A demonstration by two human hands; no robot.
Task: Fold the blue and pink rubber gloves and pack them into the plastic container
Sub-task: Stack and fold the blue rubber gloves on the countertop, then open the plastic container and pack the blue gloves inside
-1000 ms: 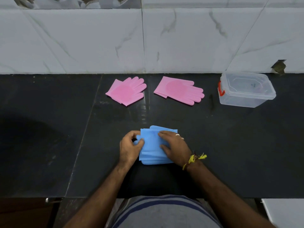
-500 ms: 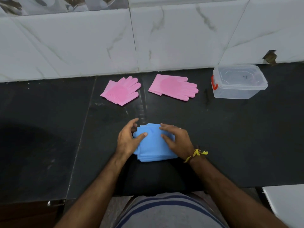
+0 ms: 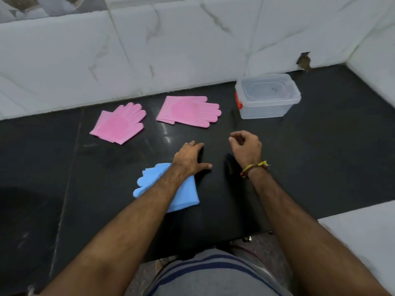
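Fingers (image 3: 197,146) of the left hand (image 3: 188,159) are spread flat and empty now, off the folded blue gloves (image 3: 186,193) that both hands pressed half a second ago, while the right hand (image 3: 245,147) has lifted away, loosely curled around nothing. Blue stack sits under the left forearm on the black counter (image 3: 320,157). Count it: two pink gloves (image 3: 119,123) (image 3: 190,110) flat near the wall, one lidded clear plastic container (image 3: 267,97) just right of them.

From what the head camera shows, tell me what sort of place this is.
Most likely a home kitchen or utility counter. A polished black stone worktop runs along a wall of white marble-look tiles, with pink rubber cleaning gloves and a clear plastic container laid out on it.
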